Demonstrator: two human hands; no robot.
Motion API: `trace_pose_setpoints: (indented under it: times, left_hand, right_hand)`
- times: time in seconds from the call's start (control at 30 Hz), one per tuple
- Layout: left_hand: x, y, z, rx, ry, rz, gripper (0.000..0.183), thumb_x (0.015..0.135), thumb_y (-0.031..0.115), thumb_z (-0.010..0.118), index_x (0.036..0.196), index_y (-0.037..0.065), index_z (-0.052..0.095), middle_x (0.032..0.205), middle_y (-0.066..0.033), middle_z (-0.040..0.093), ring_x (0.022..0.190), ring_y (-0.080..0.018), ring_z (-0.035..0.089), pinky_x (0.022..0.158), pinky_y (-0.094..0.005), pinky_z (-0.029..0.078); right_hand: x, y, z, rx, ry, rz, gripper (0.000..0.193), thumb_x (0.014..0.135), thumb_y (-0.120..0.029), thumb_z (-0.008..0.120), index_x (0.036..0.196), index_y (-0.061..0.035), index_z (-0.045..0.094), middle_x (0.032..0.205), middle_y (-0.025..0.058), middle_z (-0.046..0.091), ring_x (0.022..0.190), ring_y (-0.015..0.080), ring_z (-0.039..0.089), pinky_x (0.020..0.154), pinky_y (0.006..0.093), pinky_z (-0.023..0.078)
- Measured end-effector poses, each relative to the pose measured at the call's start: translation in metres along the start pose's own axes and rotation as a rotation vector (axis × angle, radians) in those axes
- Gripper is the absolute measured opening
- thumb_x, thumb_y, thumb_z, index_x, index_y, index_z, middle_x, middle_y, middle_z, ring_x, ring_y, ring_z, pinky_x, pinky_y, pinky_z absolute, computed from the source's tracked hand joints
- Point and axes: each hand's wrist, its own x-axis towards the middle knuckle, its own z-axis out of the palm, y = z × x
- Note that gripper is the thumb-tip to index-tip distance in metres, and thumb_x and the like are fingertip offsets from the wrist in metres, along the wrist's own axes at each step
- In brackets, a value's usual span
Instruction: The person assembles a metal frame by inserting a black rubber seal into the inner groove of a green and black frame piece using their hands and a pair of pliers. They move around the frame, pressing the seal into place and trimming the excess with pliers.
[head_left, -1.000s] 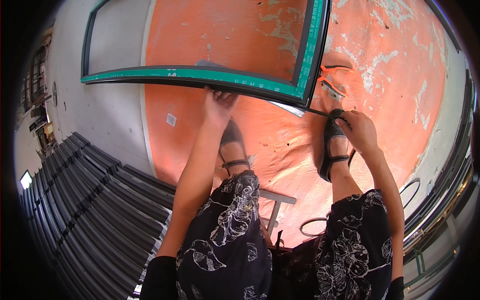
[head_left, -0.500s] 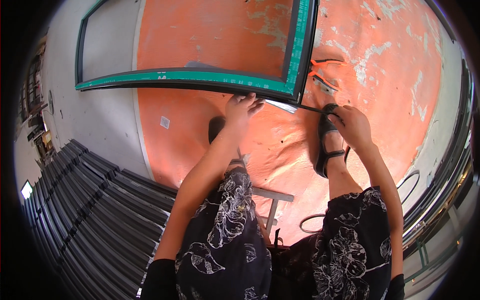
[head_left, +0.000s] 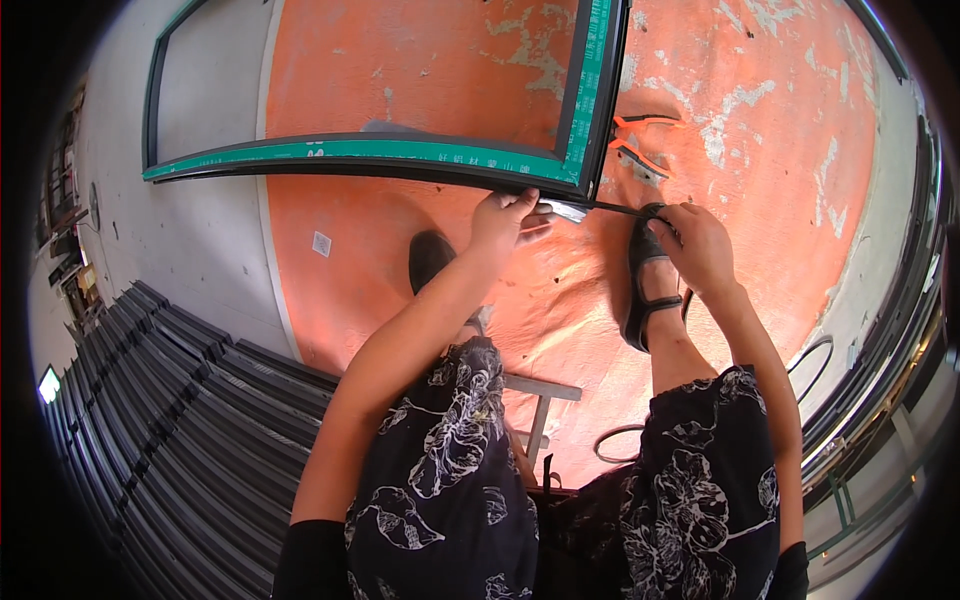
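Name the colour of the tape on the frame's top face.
Green, on the dark frame; head view shows it best.

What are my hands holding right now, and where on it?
A thin black strip is held between both hands: left hand pinches it at the window frame's corner, right hand grips its other end.

Pretty tight around the near corner of the green-edged window frame (head_left: pixel 380 152): the left hand (head_left: pixel 503 215) is right against its lower rail and the right hand (head_left: pixel 697 243) sits just beside it, a thin black strip (head_left: pixel 615 208) stretched between them. Below that gap are the sandalled feet and knees, so no way through there. Orange pliers (head_left: pixel 635 140) lie close past the corner. Plenty of bare orange floor (head_left: pixel 800 170) to the right, though. On the left, stacked dark profiles (head_left: pixel 150 400) block the way.
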Motion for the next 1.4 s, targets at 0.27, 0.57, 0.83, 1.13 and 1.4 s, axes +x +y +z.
trace_pose_setpoints:
  times: [0.27, 0.57, 0.83, 1.13, 1.4]
  left_hand:
    - [0.004, -0.007, 0.006, 0.283, 0.011, 0.032, 0.036, 0.082, 0.033, 0.068, 0.094, 0.001, 0.058, 0.081, -0.0115, 0.065, 0.071, -0.0206, 0.067, 0.06, -0.0285, 0.055]
    - [-0.005, -0.004, 0.02, 0.287, -0.036, -0.014, 0.038, 0.081, 0.038, 0.069, 0.084, 0.001, 0.057, 0.076, -0.0119, 0.065, 0.063, -0.0209, 0.067, 0.053, -0.0285, 0.055]
    - [0.014, -0.015, -0.002, 0.174, -0.05, -0.03, 0.031, 0.081, 0.03, 0.071, 0.084, 0.001, 0.058, 0.072, -0.0085, 0.063, 0.057, -0.0185, 0.063, 0.05, -0.0268, 0.052]
    - [0.001, 0.014, -0.051, -0.148, 0.178, 0.152, 0.01, 0.09, 0.018, 0.059, 0.093, 0.011, 0.054, 0.087, -0.0049, 0.063, 0.081, -0.0185, 0.064, 0.074, -0.0304, 0.055]
    - [0.001, 0.036, -0.065, -0.536, 0.194, 0.334, 0.021, 0.095, 0.032, 0.046, 0.091, 0.013, 0.05, 0.081, -0.0007, 0.056, 0.078, -0.0167, 0.058, 0.08, -0.0362, 0.052]
  right_hand:
    - [0.001, -0.003, 0.002, 0.038, 0.152, -0.025, 0.014, 0.081, -0.02, 0.062, 0.085, -0.0062, 0.064, 0.077, 0.0104, 0.059, 0.075, 0.0304, 0.058, 0.067, 0.0397, 0.047]
    - [0.003, -0.006, 0.003, 0.044, 0.141, 0.021, 0.013, 0.081, -0.019, 0.062, 0.085, -0.0062, 0.064, 0.078, 0.0111, 0.06, 0.075, 0.0303, 0.058, 0.067, 0.0396, 0.047]
    - [0.009, 0.0, 0.005, 0.046, 0.05, 0.013, 0.018, 0.079, -0.019, 0.063, 0.085, -0.0031, 0.065, 0.076, 0.0119, 0.06, 0.076, 0.0299, 0.058, 0.069, 0.0391, 0.047]
    - [0.066, -0.032, -0.023, -0.073, 0.191, -0.179, 0.036, 0.074, -0.019, 0.066, 0.106, -0.0046, 0.059, 0.105, 0.0109, 0.058, 0.102, 0.0298, 0.052, 0.086, 0.0381, 0.043]
    - [0.093, -0.088, -0.039, -0.407, 0.015, -0.739, 0.072, 0.059, -0.033, 0.075, 0.121, -0.0031, 0.051, 0.131, 0.0145, 0.046, 0.129, 0.0307, 0.036, 0.108, 0.0459, 0.024]
